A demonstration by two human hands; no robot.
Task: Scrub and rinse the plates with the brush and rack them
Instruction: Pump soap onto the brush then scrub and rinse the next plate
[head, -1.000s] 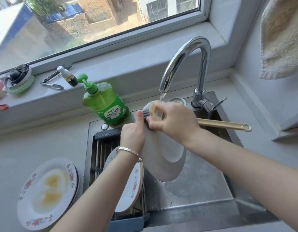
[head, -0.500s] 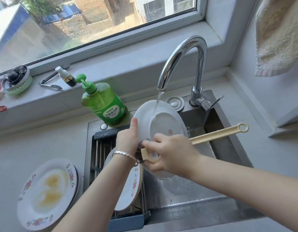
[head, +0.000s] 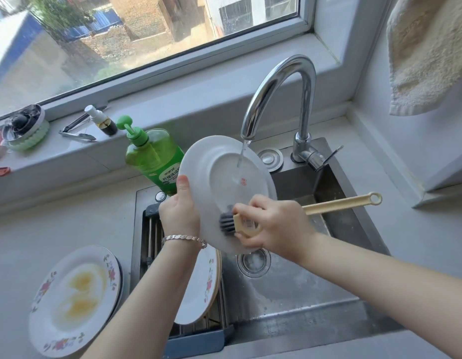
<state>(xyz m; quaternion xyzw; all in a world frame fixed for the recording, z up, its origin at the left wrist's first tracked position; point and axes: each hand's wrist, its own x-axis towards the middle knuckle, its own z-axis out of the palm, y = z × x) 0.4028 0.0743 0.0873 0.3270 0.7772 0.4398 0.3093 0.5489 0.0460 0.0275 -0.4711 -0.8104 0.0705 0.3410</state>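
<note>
My left hand [head: 179, 212] grips the left rim of a white plate [head: 219, 174], held tilted over the sink with its underside towards me. Water from the tap [head: 278, 94] runs onto the plate's back. My right hand [head: 275, 225] holds a beige long-handled brush [head: 341, 202], its dark bristles [head: 226, 222] pressed on the plate's lower part. A floral plate [head: 201, 288] leans in the rack [head: 196, 343] at the sink's left. A stack of floral plates [head: 74, 301] smeared with yellow sauce lies on the counter at left.
A green dish-soap pump bottle [head: 153, 154] stands behind the rack. The steel sink [head: 315, 286] has a drain [head: 253, 263] below the plate. On the sill lie tongs [head: 77, 132], a small bottle [head: 101, 120] and a round holder [head: 25, 128]. A towel [head: 429, 50] hangs at upper right.
The brush has moved down from the plate's top edge to its lower part. The plate is now tilted with its back under the running water.
</note>
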